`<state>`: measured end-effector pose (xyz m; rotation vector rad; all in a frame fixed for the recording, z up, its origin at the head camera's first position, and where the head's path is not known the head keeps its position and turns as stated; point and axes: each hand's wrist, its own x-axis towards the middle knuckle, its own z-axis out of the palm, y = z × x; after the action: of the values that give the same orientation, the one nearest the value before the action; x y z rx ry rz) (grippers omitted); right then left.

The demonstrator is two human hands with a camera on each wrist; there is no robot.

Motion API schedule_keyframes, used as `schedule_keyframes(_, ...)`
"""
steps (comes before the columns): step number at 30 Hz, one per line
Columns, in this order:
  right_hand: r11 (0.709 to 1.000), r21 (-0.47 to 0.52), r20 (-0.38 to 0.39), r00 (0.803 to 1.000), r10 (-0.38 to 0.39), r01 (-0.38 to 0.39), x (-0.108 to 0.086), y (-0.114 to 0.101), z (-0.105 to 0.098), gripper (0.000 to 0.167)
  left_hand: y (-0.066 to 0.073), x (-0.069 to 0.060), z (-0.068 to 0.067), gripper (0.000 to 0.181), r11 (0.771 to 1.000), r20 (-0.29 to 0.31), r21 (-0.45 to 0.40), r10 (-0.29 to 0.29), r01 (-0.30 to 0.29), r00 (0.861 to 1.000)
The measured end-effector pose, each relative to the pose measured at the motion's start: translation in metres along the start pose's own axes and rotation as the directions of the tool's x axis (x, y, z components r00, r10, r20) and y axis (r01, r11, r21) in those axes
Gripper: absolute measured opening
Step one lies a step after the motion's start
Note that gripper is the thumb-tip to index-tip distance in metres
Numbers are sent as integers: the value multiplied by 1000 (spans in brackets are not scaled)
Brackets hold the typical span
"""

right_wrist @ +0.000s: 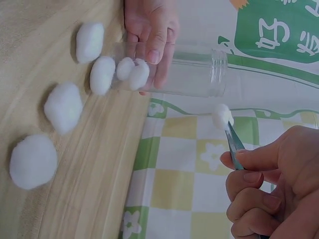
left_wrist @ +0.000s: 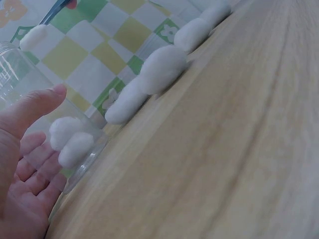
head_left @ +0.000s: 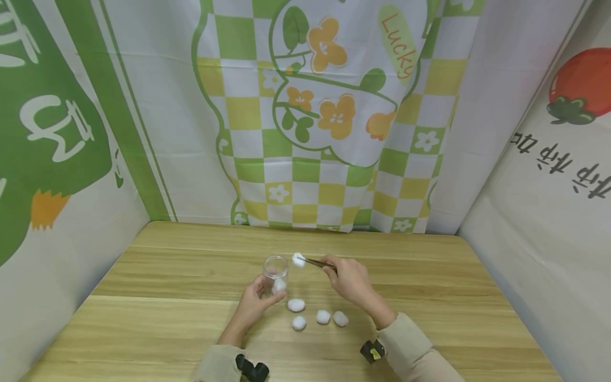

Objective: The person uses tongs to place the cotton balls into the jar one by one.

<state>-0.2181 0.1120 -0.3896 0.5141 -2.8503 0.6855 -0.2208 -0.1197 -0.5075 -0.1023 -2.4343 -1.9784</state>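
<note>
Two beige sleeves (head_left: 408, 339) are seen nearest, with a black device (head_left: 253, 370) worn at each wrist. Just beyond them, four loose cotton balls (head_left: 323, 317) are spread on the wooden table (head_left: 167, 318): two to the right, one at the near left, and one farther in, near the clear jar (head_left: 275, 271). That jar is held upright by the left hand (head_left: 255, 300), its fingers and thumb wrapped round the wall, and two white cotton balls (left_wrist: 77, 151) are contained in its lower part. To the right, a pair of tweezers (head_left: 317, 262) is pinched by the right hand (head_left: 352, 280) between thumb and forefinger, the other fingers curled in. A single cotton ball (head_left: 298, 260) is gripped in the tips, held up just right of the jar's mouth. Farthest away, a checked cloth (head_left: 334, 191) in green, yellow and white is hung behind the table, printed with orange flowers (head_left: 336, 116)
</note>
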Motion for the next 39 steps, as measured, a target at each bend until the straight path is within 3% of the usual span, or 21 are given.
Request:
schedule_keyframes(27,997,11,-29,997,-73,73,-3,-16,-8,18,2,0,2,57,1000,7,-21,11,-11,1000)
schedule_keyframes(39,994,24,-35,993,-109,110,-3,-26,1,19,-1,0,1,60,1000,9,-10,-9,10,1000)
